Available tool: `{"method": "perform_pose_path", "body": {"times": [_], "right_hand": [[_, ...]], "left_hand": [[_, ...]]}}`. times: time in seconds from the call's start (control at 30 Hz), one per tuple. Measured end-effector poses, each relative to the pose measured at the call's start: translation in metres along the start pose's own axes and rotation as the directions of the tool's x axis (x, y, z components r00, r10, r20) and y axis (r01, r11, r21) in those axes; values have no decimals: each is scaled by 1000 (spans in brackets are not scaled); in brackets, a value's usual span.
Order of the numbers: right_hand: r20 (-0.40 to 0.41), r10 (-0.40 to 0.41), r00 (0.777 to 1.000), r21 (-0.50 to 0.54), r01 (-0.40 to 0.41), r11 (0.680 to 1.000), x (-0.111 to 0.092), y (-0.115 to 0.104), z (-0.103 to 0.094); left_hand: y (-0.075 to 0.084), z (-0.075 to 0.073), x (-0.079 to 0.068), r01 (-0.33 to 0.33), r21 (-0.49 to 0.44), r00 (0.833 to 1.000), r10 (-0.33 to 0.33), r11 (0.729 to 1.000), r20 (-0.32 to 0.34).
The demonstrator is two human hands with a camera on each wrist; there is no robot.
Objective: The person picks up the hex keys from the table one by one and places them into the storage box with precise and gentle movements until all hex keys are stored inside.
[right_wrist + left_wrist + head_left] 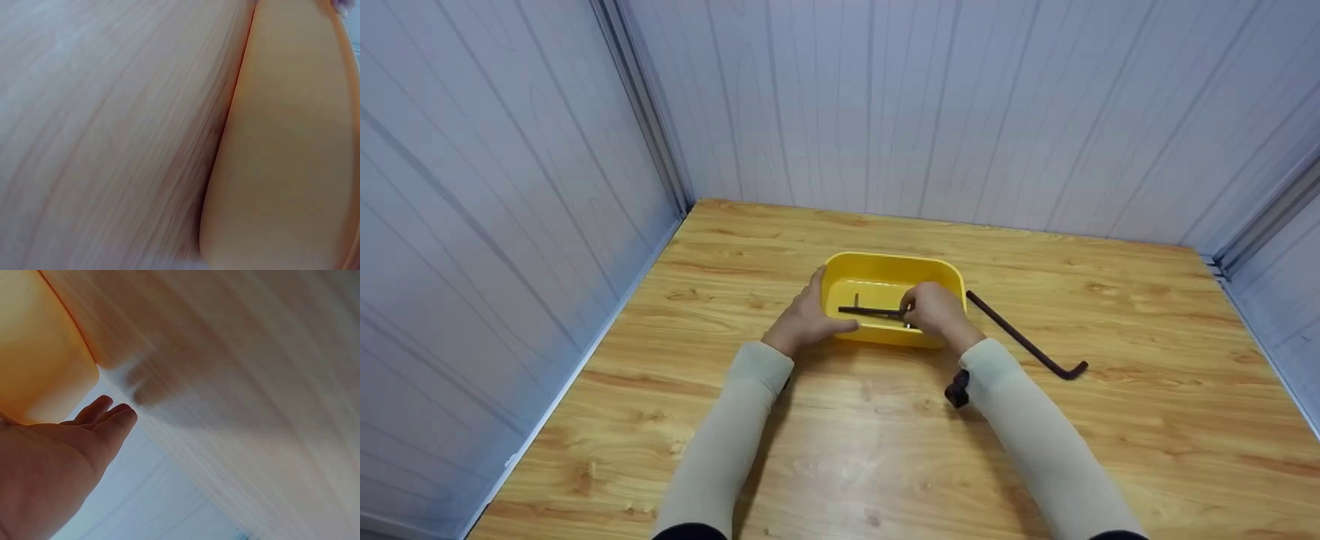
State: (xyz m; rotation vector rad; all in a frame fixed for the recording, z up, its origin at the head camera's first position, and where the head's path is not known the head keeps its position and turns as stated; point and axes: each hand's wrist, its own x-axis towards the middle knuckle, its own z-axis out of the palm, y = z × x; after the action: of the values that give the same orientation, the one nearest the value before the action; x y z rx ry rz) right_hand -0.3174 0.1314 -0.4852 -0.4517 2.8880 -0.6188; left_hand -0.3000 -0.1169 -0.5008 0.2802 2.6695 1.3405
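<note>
A yellow plastic bin [885,337] sits on the wooden table. My left hand [808,315] rests against its left end, with the thumb along the front rim; in the left wrist view, straight fingers [118,419] lie beside the outer wall. My right hand [934,307] reaches into the bin's right part, fingers curled, and pinches a dark hex key [870,310] whose long arm points left. The fingers hide its right end. A small thin metal piece [856,299] shows behind it inside the bin.
A larger dark L-shaped hex key [1020,337] lies on the table [855,450] right of the bin, its bent end toward the front. White panel walls [885,112] stand behind and at both sides. A small dark object [958,390] is at the right cuff.
</note>
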Motion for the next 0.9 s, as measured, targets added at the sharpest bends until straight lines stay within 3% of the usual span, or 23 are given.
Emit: {"method": "perform_pose_path", "body": {"times": [0.3, 0.67, 0.9], "right_hand": [[13, 11, 1000, 29, -12, 1000, 1, 2, 0], [21, -3, 1000, 40, 2, 999, 3, 2, 3], [22, 4, 1000, 51, -5, 999, 5, 3, 5]], "left_hand": [[1, 1, 0, 37, 42, 999, -36, 998, -13], [-1, 1, -1, 7, 14, 1000, -7, 1000, -20], [0, 0, 0, 12, 49, 1000, -11, 999, -15]]}}
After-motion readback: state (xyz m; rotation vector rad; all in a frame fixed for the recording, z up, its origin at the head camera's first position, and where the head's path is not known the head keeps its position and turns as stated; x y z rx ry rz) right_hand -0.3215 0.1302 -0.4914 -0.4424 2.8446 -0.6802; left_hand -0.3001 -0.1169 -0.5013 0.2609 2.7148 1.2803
